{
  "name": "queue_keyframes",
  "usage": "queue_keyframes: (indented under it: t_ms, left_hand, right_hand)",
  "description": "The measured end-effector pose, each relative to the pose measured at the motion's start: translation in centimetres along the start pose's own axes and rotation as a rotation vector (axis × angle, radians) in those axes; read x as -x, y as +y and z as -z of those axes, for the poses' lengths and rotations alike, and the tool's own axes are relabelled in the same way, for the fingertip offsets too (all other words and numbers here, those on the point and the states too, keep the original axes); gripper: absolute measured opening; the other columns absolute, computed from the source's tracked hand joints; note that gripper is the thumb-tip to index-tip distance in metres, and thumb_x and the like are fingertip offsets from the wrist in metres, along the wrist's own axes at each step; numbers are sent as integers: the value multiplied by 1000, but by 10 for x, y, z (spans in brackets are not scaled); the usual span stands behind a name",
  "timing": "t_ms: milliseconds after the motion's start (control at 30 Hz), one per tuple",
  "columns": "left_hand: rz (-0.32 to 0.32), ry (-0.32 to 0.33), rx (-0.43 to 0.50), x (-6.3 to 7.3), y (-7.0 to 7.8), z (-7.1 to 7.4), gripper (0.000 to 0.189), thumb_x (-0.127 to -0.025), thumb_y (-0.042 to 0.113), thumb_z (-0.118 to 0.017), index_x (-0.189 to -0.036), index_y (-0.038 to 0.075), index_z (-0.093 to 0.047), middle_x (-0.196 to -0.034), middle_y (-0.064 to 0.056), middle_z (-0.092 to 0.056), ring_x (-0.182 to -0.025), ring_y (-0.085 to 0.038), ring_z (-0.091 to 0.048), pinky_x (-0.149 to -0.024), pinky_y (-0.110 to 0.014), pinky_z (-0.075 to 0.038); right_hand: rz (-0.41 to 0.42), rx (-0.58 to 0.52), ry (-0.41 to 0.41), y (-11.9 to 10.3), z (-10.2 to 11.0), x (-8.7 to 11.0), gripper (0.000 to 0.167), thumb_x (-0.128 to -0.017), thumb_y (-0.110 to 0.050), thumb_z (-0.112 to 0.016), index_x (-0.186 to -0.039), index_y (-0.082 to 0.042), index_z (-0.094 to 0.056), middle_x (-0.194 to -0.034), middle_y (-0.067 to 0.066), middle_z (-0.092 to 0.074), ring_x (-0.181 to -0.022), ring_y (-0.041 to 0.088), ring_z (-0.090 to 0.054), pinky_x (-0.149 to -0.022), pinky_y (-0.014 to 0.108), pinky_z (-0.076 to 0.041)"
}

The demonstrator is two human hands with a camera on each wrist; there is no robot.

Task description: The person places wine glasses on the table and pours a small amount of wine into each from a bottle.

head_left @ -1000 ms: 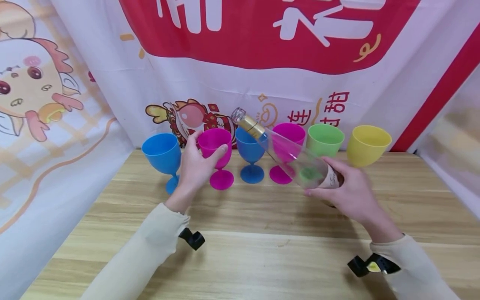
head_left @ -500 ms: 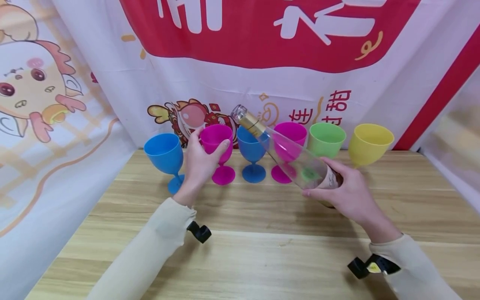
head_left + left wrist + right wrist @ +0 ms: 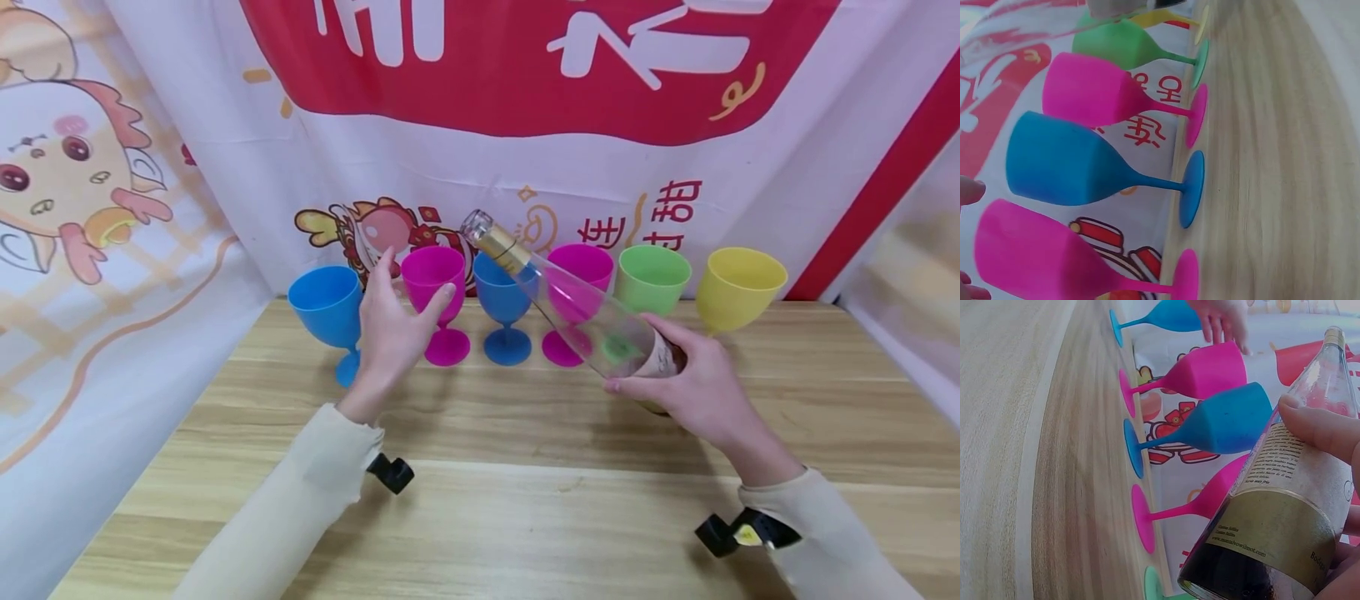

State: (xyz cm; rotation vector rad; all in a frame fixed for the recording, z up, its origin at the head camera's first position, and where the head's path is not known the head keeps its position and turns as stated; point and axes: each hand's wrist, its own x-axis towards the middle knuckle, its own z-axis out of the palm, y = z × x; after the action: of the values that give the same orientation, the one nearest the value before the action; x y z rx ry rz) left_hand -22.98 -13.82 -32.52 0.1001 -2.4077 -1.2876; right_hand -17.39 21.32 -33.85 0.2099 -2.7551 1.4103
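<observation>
In the head view my left hand [image 3: 393, 333] is beside the left pink goblet [image 3: 435, 279], its fingers spread and apart from the cup. The right wrist view also shows those fingers straight, with a gap to the pink cup [image 3: 1210, 372]. My right hand [image 3: 693, 379] grips a clear glass wine bottle [image 3: 592, 317] round its labelled lower part. Tilted, the bottle has its neck up and to the left, in front of the middle blue goblet [image 3: 504, 292]. Dark liquid shows near the bottle's base [image 3: 1235, 569].
The goblets stand upright in a row along the table's back edge. At the left end is another blue one [image 3: 326, 304]; rightward follow a second pink [image 3: 588, 267], a green [image 3: 652, 275] and a yellow [image 3: 738, 287]. A printed cloth [image 3: 420, 158] hangs behind.
My left hand has let go of the left pink goblet, which was shifted slightly back into the row, and has drawn a little left. The right hand and the bottle have barely moved.
</observation>
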Motion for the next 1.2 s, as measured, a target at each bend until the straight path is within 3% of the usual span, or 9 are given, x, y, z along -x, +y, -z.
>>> queue_keyframes:
  t_ms: [133,333,400,500,600,700,967,1200]
  left_hand:
    - [-101,75,-31,10,4,13,91,-93,51,-78,-165,16,-34,-165,-9,-46,-148,-29,-47,-118,-53,-49]
    - [-323,249,-37,20,8,38,75,-94,34,-82,-154,4,-48,-152,-15,-57,-143,-30,-53,-120,-51,-46]
    - [-361,288,-47,21,8,46,75,-93,34,-82,-152,3,-50,-150,-15,-59,-141,-30,-54,-118,-53,-47]
    - [-367,327,-72,20,4,60,78,-91,39,-83,-153,4,-50,-153,-14,-58,-143,-30,-53,-117,-57,-46]
    - [-318,345,-78,16,-2,72,82,-89,42,-84,-155,8,-49,-157,-10,-54,-147,-27,-49,-120,-56,-43]
    - [-222,330,-46,12,-10,81,87,-89,45,-84,-159,13,-43,-163,-5,-48,-151,-22,-42,-125,-53,-37]
    - [52,204,64,3,-36,89,99,-92,50,-80,-168,25,-21,-174,7,-31,-162,-21,-28,-133,-48,-28]
    - [154,89,65,0,-50,86,112,-89,62,-77,-170,23,-10,-178,-1,-24,-162,-30,-28,-130,-57,-33]
  right_hand:
    - [6,2,4,0,0,0,95,-77,-51,-94,-158,-28,-50,-150,10,-56,-129,32,-51,-92,33,-51]
    - [10,10,9,0,0,0,96,-76,-51,-94,-158,-27,-50,-149,10,-57,-127,32,-52,-89,27,-51]
    - [11,13,13,-1,0,0,97,-76,-51,-94,-159,-27,-50,-149,10,-57,-127,32,-52,-90,28,-51]
    - [15,12,11,-1,0,1,96,-76,-50,-94,-158,-26,-50,-149,10,-58,-127,32,-53,-91,31,-51]
    - [23,14,10,-3,0,1,95,-77,-50,-94,-158,-26,-51,-148,10,-58,-126,32,-53,-91,32,-51]
    - [26,10,3,-3,-1,1,93,-78,-50,-94,-157,-27,-52,-147,10,-58,-127,32,-54,-92,34,-51]
    - [18,6,-6,-3,-2,1,95,-78,-51,-93,-159,-28,-49,-149,10,-57,-128,32,-53,-94,37,-51]
    - [36,1,7,-3,-2,2,91,-78,-49,-94,-156,-28,-53,-146,7,-60,-126,30,-56,-92,30,-52]
